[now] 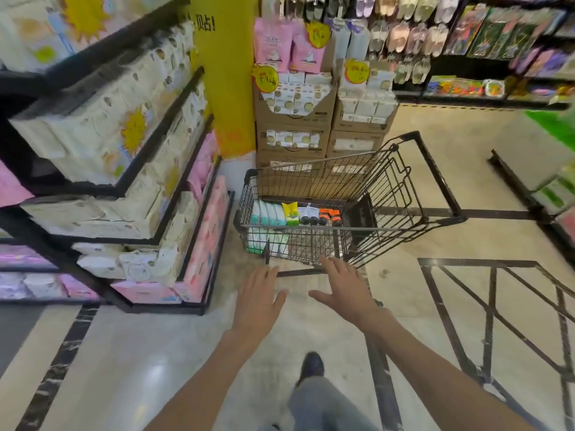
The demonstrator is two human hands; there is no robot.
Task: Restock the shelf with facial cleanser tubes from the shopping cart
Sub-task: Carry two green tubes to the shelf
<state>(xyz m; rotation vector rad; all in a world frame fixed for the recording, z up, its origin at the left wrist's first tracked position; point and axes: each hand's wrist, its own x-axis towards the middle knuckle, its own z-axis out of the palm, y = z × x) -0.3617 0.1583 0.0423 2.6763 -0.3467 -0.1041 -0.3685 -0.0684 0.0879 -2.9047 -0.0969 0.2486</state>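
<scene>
We reach our left hand (261,301) and right hand (347,289), fingers spread and empty, toward the black wire shopping cart (435,178), where white, yellow and orange cleanser tubes (295,213) lie unpicked; next, we judge, comes gripping one.

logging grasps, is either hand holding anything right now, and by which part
Nothing: left hand and right hand are open, short of the shopping cart.

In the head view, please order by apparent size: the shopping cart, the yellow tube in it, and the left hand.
1. Shopping cart
2. Left hand, though nearness to the camera enlarges it
3. Yellow tube
</scene>
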